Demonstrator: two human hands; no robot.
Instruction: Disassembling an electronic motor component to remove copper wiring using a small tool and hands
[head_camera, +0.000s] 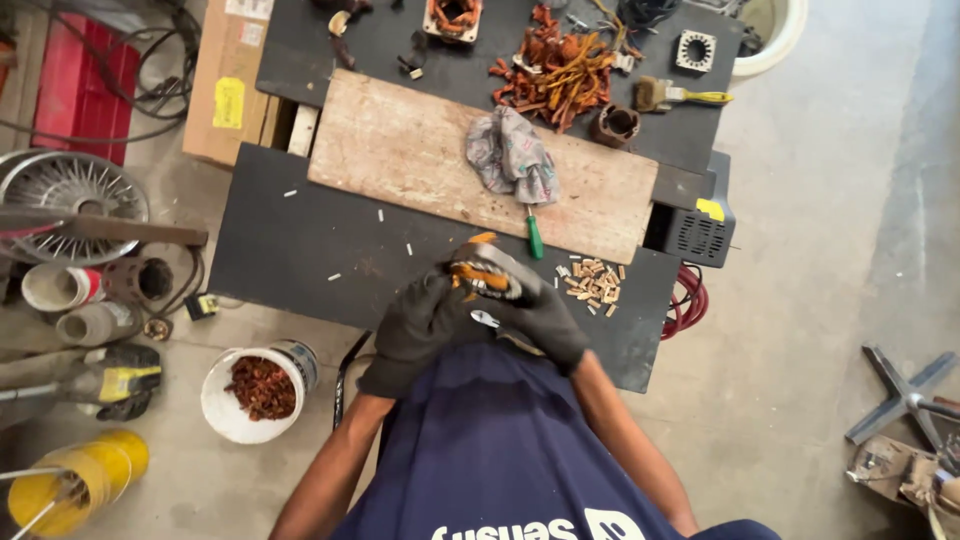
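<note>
- The left hand (425, 318), in a dark work glove, cups the near-left side of a motor stator (487, 272), a metal ring with copper-orange windings showing. Its fingers are curled tight around the part, wrist bent up from a bare forearm.
- The right hand (543, 318), also gloved, presses against the stator's near-right side. It seems to grip a small metal tool (486, 319) just near of the stator, but the fingers overlap and I cannot tell exactly how they close.
- The stator is held just above the near edge of the black workbench (300, 240). Judged by its steel core and wire, it should be heavy for its size, rigid, with sharp edges; the outer core is the safe place to grip, since the windings look stiff but easily torn.
- Just right of the stator lies a small heap of tan slot wedges (594, 281).
- Just beyond the stator, a green-handled screwdriver (534, 236) lies on a worn wooden board (400, 150), its shaft under a crumpled rag (512, 152).
- Farther beyond, a tangle of stripped copper wire (556, 70) sits on the bench.
- Left of the stator, on the floor, a white bucket (256, 390) holds reddish scraps.
</note>
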